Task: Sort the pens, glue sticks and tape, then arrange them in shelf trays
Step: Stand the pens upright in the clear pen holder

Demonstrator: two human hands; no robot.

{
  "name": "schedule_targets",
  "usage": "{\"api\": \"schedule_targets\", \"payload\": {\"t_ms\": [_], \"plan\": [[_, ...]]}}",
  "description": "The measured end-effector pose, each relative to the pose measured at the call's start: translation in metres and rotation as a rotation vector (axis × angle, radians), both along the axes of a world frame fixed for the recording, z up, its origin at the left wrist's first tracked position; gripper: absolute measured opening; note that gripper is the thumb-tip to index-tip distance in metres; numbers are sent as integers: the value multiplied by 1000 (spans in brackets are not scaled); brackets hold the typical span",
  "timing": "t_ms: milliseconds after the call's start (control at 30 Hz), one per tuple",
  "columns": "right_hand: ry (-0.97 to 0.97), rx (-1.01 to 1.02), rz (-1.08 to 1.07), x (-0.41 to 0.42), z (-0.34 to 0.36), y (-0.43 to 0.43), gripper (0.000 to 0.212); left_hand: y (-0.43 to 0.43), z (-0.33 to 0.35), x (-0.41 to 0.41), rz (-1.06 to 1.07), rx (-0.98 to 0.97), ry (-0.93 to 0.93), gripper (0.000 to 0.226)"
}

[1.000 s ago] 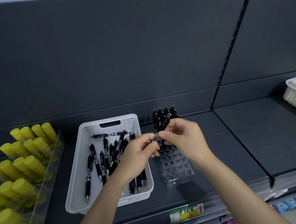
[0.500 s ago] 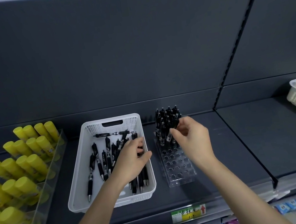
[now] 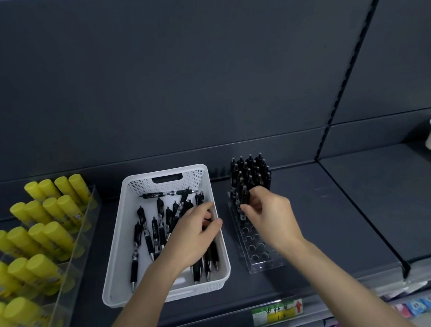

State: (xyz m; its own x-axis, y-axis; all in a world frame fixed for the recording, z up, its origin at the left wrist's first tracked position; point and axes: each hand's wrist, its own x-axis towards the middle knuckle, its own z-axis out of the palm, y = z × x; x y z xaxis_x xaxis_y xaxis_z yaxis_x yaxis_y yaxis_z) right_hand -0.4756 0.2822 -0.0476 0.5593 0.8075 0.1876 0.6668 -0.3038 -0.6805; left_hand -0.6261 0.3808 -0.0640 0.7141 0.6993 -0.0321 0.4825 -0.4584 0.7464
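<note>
My right hand (image 3: 269, 214) pinches a black pen (image 3: 245, 195) upright in the clear holder (image 3: 263, 264) at the middle of the shelf (image 3: 330, 230). My left hand (image 3: 192, 239) curls among loose pens (image 3: 146, 235) in the white basket (image 3: 116, 256); I cannot tell its grip.

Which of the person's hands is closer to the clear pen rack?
Right. The right hand is over the clear pen rack, pinching a pen; the left hand is inside the white basket beside it.

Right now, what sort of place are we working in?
Probably a shop's stationery aisle: dark shelving with a price label on its front edge, yellow glue sticks ranked in a clear tray, and black pens standing in a clear holder.
</note>
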Motion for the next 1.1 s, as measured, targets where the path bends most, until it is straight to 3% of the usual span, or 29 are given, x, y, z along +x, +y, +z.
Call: {"api": "schedule_targets", "payload": {"t_ms": [200,433,567,833,933,1100], "plan": [[33,181,-126,-7,4,-8,20,10,2,-8,90,160,34,40],[-63,180,81,-40,4,0,6,42,-4,-36,309,338,557,47],[-113,82,204,-56,-5,18,30,46,-7,-39,320,193,678,55],[-318,2,203,-66,-22,47,51,45,-12,-28,400,23,593,76],[-336,2,198,-66,-24,48,51,46,-13,-26,453,-139,430,62],[-338,1,204,-67,-21,47,52,48,-18,-26,391,-245,255,28]]}}
